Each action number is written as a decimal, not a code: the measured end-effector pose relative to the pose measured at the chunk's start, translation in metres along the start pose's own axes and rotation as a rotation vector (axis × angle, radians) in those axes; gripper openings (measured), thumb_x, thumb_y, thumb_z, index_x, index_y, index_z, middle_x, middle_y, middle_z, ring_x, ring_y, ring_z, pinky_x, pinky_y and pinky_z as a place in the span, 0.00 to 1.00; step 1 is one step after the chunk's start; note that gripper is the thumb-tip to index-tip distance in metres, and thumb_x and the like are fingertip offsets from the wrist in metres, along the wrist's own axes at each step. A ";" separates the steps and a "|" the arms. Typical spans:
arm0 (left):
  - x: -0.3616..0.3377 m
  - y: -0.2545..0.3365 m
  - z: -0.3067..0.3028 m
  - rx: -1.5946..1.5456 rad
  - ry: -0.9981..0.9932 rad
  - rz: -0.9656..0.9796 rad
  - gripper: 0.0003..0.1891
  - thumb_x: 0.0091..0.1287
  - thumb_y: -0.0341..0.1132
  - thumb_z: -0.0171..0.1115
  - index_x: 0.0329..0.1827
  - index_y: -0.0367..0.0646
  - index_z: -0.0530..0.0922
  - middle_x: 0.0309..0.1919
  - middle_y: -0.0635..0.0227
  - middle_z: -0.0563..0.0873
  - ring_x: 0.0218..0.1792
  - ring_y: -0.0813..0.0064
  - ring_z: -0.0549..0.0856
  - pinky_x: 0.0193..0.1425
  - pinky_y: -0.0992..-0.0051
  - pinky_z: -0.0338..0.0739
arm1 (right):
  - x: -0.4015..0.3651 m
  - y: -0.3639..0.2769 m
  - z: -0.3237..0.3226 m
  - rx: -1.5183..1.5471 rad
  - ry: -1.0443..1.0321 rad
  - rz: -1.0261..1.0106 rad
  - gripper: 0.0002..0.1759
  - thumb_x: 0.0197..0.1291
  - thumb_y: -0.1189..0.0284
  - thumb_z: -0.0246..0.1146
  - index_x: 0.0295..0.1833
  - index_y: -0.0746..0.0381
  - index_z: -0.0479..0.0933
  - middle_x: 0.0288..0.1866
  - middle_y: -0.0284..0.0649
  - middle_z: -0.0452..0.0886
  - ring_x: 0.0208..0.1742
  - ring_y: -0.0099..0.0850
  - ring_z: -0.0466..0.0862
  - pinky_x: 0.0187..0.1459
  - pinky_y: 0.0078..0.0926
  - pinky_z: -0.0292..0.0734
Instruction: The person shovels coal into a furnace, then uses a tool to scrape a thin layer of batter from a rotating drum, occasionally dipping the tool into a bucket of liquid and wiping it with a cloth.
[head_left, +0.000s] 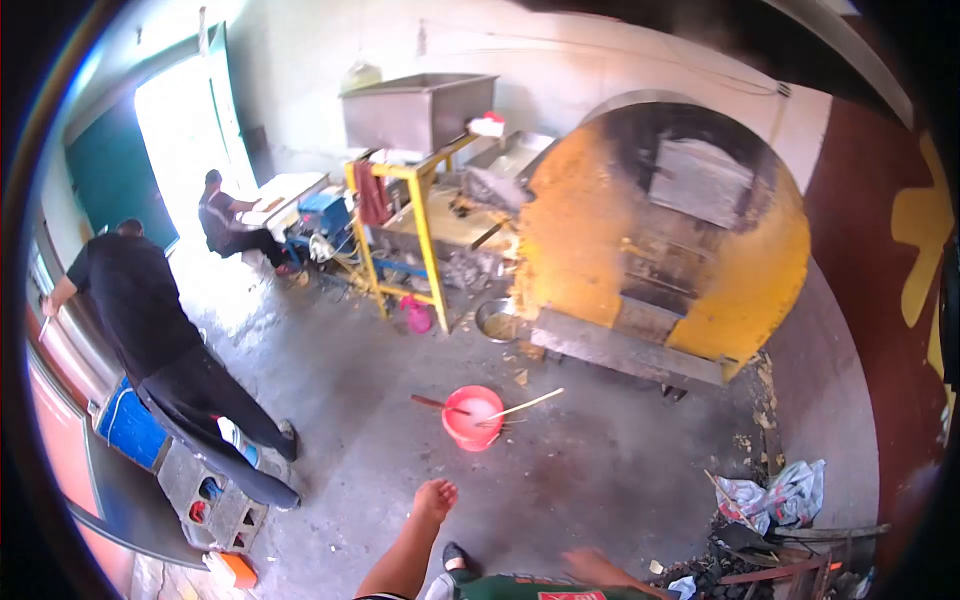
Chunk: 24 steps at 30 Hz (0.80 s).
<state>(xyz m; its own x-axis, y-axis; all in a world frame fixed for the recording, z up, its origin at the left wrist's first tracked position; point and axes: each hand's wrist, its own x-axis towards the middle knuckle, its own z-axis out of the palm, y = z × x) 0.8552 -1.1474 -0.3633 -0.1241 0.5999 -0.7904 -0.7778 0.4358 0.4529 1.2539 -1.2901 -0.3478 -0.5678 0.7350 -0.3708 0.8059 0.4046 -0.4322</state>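
Fingers (446, 489) of the left hand (434, 501) are loosely curled and released; those of the right hand (594, 566) are blurred, and their state cannot be told. One pink bucket (459, 434), the object nearest the left hand, stands on the floor (370, 420) ahead of it, well apart. Two sticks are clearly distinguishable in the bucket: a dark stick (428, 402) and a pale stick (538, 399). The bucket is upright, its round mouth facing up. The dark stick's long axis runs leftward and slightly away from the wearer, beyond the left rim; that of the pale stick slants rightward and away, beyond the right rim. Beyond are one yellow frame (430, 250), one metal bowl (483, 322) and one large yellow furnace (575, 230). Two other people are visible: one standing person (140, 300), left, and one seated person (218, 218), farther back.
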 end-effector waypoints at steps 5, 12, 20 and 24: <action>-0.011 0.172 -0.061 0.016 -0.095 0.306 0.08 0.63 0.28 0.51 0.44 0.44 0.72 0.29 0.66 0.80 0.29 0.72 0.82 0.31 0.73 0.79 | 0.215 -0.146 -0.144 0.080 0.185 -0.360 0.17 0.56 0.59 0.58 0.50 0.53 0.76 0.40 0.42 0.81 0.44 0.43 0.80 0.47 0.43 0.74; 0.067 0.371 -0.118 -0.068 0.211 0.544 0.08 0.62 0.30 0.53 0.44 0.46 0.73 0.32 0.68 0.81 0.30 0.76 0.81 0.31 0.77 0.76 | 0.311 -0.085 -0.166 -0.032 -0.035 0.093 0.16 0.55 0.61 0.58 0.45 0.58 0.76 0.40 0.46 0.81 0.44 0.44 0.81 0.44 0.42 0.75; 0.196 0.546 0.051 0.551 0.041 0.687 0.17 0.59 0.38 0.62 0.52 0.48 0.76 0.45 0.72 0.81 0.47 0.76 0.78 0.50 0.72 0.70 | 0.448 -0.009 -0.141 -0.229 -0.702 0.058 0.20 0.56 0.58 0.54 0.48 0.56 0.79 0.48 0.46 0.81 0.51 0.45 0.80 0.49 0.46 0.75; 0.255 0.683 0.145 0.940 0.093 1.142 0.22 0.57 0.37 0.66 0.54 0.43 0.75 0.50 0.62 0.80 0.54 0.63 0.77 0.60 0.67 0.69 | 0.599 -0.071 -0.231 -0.031 -0.278 0.109 0.24 0.60 0.53 0.53 0.54 0.56 0.76 0.49 0.48 0.81 0.50 0.44 0.81 0.51 0.40 0.75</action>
<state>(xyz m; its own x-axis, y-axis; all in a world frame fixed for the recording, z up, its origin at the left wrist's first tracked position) 0.3813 -0.5995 -0.1962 -0.4456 0.8805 0.1619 0.4357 0.0553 0.8984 0.8956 -0.7530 -0.3492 -0.4982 0.5994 -0.6266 0.8671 0.3506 -0.3539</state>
